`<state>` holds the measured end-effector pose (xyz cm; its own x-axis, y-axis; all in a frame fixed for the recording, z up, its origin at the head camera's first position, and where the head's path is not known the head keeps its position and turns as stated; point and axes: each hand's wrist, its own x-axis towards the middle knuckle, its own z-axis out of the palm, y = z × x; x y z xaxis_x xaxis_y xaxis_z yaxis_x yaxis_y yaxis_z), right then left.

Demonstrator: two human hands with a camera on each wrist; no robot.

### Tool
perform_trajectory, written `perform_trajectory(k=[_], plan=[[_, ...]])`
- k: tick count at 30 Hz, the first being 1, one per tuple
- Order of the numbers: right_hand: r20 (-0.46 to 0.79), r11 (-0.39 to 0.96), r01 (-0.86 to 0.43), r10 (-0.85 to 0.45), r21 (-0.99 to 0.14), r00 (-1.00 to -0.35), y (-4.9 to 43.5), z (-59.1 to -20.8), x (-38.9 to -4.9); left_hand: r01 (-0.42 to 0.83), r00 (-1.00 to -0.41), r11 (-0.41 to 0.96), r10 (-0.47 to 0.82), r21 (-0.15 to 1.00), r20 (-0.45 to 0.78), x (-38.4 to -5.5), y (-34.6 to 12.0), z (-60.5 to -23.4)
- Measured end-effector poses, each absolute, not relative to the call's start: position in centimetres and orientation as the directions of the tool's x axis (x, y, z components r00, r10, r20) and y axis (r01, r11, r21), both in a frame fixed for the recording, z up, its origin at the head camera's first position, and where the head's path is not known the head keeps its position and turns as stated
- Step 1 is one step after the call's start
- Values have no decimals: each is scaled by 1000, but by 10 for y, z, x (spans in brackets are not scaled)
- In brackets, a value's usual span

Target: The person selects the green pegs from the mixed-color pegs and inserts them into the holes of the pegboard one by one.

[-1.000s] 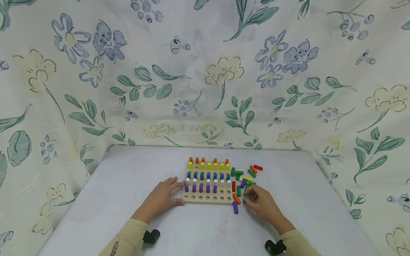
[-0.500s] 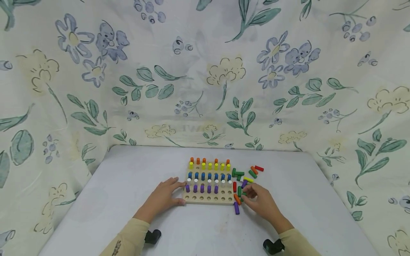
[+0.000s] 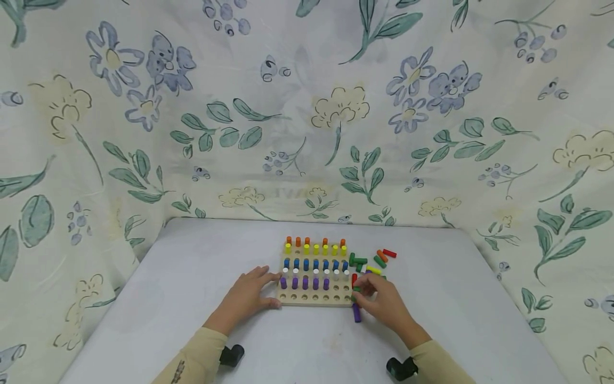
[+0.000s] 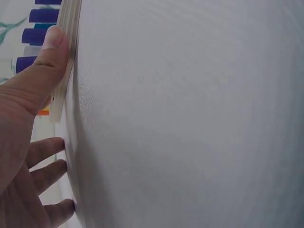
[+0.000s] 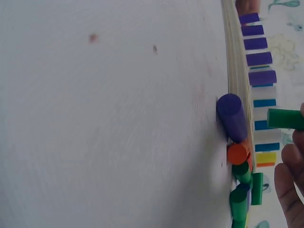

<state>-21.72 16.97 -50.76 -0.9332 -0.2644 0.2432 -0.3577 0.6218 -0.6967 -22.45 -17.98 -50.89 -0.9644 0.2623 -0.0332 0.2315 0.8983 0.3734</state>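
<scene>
A wooden pegboard (image 3: 316, 301) bears rows of orange, yellow, blue, white and purple pegs; its front row of holes is bare. At its left side rests my left hand (image 3: 244, 296), the thumb (image 4: 54, 42) against the board's edge and the other fingers spread on the table. Between thumb and fingertips, my right hand (image 3: 386, 301) pinches a green peg (image 5: 284, 118), held up near the board's front right corner. A loose purple peg (image 3: 357, 313) lies just below that hand. Part of the loose pile is hidden behind the right hand.
Right of the board lie loose green pegs (image 3: 361, 261), a yellow peg (image 3: 373, 270) and a red peg (image 3: 389, 253). An orange peg (image 5: 238, 153) lies beside the board's edge. Floral cloth (image 3: 288, 133) hangs behind the white table (image 3: 216, 245).
My right hand has picked the green peg out of the pile and moved left with it to the board's right edge. The left hand stays at the board.
</scene>
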Motion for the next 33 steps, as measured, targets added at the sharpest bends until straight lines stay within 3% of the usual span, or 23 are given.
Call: perform_trajectory(k=[20,33], plan=[[257,591,-446,-380,-672,-889,138,-508,-220,215,-968,907,247,363,-45,-223,-178,-511],[258,593,-476,-417,-650,-871,113,-503,-224,189,-964,890,249,415,-96,-222,-176,-507]])
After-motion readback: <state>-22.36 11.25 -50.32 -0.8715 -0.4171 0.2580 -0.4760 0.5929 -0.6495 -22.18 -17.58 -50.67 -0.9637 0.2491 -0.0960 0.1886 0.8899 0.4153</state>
